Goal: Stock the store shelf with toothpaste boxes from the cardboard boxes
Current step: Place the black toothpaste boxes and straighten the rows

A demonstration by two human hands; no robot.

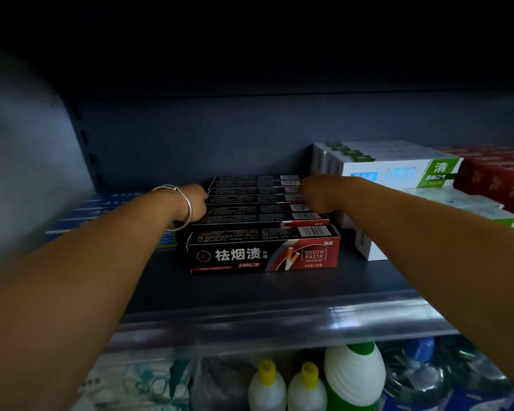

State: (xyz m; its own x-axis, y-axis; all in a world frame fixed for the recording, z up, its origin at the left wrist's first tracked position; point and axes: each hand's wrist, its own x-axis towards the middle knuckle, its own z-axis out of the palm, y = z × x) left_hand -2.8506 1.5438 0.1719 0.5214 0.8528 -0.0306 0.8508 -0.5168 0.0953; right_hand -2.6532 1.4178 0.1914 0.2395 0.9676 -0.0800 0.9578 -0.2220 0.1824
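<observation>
I am reaching both arms deep into the dark shelf point(250, 295), one on each side of the row of black-and-red toothpaste boxes point(261, 223). My left hand point(195, 203) is sitting at the left end of the row, about level with the middle boxes, fingers bent inward against the box ends; the fingertips are hidden behind the hand, so I cannot tell how tightly they are closing or whether they are actually gripping a box. A silver bangle point(180, 207) is hanging round that wrist. My right hand point(316, 192) is lying at the right end of the same row, knuckles toward me and fingers curling down over the box ends; again I cannot tell whether it is pinching anything or only pressing.

The boxes are standing on their long edges, one behind another, running from the front box with its printed face toward me back to the rear wall. Just beside them on the right, white-and-green boxes point(398, 170) are stacked, with red boxes point(499, 176) further right. Blue boxes point(107, 212) are lying flat to the left, behind my left forearm. Below the shelf edge, white bottles with yellow caps point(288, 387) are showing.
</observation>
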